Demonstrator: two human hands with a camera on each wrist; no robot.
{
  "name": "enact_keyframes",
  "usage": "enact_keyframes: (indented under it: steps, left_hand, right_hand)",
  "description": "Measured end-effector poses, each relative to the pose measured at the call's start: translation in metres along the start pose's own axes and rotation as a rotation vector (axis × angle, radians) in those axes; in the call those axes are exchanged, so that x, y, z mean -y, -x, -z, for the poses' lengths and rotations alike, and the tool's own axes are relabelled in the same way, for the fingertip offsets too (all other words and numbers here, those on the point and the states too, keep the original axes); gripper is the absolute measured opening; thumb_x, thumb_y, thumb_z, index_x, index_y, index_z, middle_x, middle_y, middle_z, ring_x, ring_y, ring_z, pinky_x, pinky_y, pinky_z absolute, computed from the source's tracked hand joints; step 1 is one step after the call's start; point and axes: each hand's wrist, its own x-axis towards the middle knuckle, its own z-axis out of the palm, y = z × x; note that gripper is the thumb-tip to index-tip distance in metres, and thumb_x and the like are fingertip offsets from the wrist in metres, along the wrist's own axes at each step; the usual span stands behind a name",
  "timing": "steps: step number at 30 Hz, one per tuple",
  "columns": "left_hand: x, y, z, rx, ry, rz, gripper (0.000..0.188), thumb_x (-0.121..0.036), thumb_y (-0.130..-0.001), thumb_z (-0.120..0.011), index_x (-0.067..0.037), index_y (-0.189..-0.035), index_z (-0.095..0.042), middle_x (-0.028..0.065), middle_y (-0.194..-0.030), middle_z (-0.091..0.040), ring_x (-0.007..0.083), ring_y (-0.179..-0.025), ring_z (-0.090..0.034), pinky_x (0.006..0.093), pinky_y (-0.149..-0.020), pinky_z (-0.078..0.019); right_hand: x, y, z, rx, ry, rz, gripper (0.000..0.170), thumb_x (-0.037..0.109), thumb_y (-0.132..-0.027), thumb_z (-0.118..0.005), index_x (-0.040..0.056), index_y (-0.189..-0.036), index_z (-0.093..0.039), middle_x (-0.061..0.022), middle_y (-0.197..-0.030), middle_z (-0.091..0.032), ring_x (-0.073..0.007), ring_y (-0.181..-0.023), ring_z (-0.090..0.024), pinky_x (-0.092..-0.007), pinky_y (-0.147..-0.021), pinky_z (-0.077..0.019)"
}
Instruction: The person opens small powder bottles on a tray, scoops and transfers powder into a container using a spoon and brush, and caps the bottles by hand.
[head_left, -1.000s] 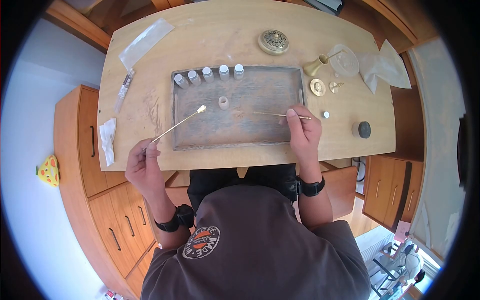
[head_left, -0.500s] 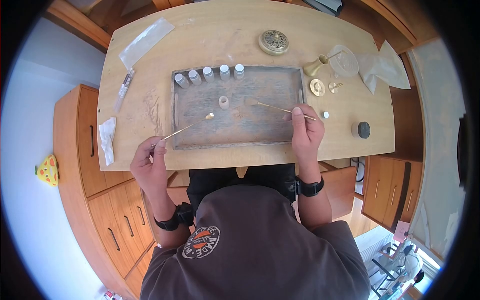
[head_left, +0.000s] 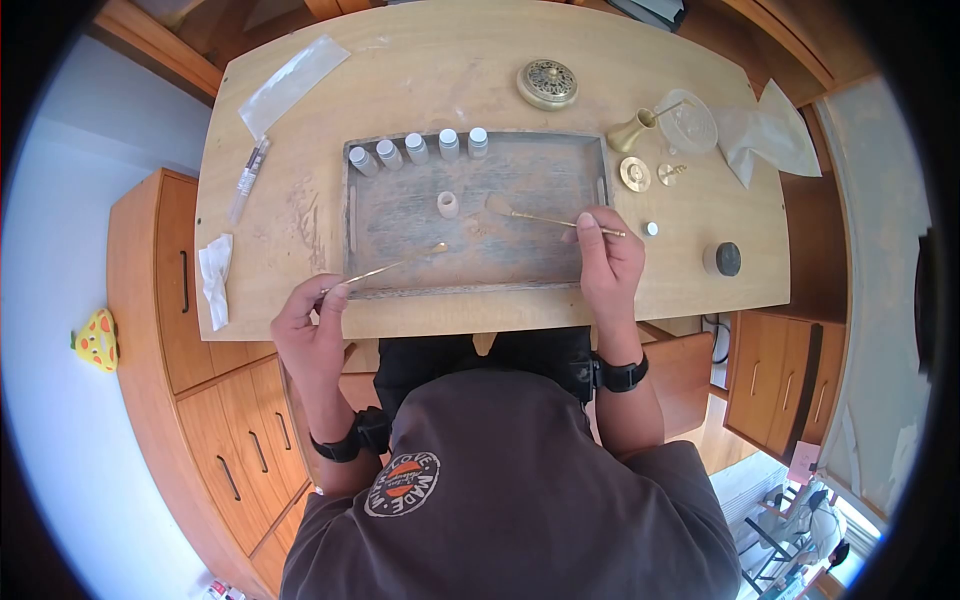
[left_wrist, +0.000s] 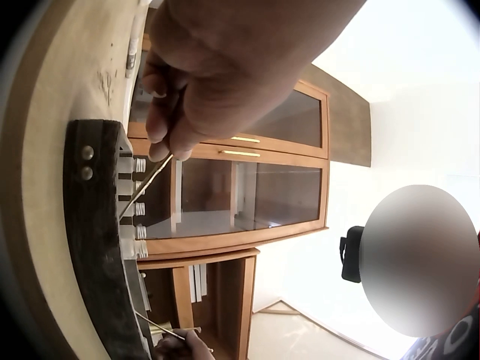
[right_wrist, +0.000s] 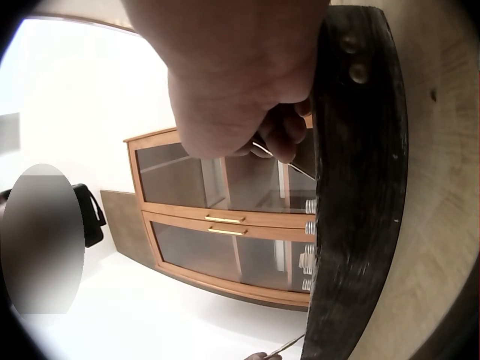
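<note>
In the head view, my left hand (head_left: 312,325) pinches the end of a thin long-handled brass spoon (head_left: 385,268). The small bowl of the spoon hangs over the front part of a worn dark wooden tray (head_left: 420,293). Between thumb and fingers, my right hand (head_left: 608,262) holds a slim brass tool (head_left: 545,218) with a flat, leaf-shaped tan end, pointing left over the tray's middle. A small beige open-topped cylinder (head_left: 447,205) stands in the tray between the two tool ends. Both wrist views show curled fingers around the thin handles.
Several white-capped bottles (head_left: 416,148) line the tray's back left. To the right are a brass vase (head_left: 632,132), a brass disc (head_left: 635,175), a white cap (head_left: 651,229) and a dark-lidded jar (head_left: 727,260). A pierced brass lid (head_left: 547,84) lies behind; a crumpled tissue (head_left: 214,280) lies left.
My left hand has moved right, bringing the spoon's bowl right and toward the tray's front. The tool in my right hand has turned, its flat end now facing up and farther left.
</note>
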Motion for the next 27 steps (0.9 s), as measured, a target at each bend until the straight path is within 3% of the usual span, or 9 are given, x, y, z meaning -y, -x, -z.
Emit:
enact_keyframes:
  steps: [27]
  left_hand:
    - [-0.0023, 0.0000, -0.0048, 0.037, 0.001, -0.016, 0.011, -0.001, -0.088, -0.066, 0.004, -0.099, -0.065, 0.0040, -0.082, -0.064, 0.0090, -0.075, -0.059, 0.0218, -0.070, -0.0466]
  right_hand:
    - [0.0014, -0.0001, -0.0002, -0.012, 0.002, 0.008, 0.014, 0.010, -0.096, -0.058, -0.0020, -0.090, -0.063, -0.0075, -0.074, -0.062, -0.0126, -0.067, -0.058, -0.0252, -0.064, -0.0455]
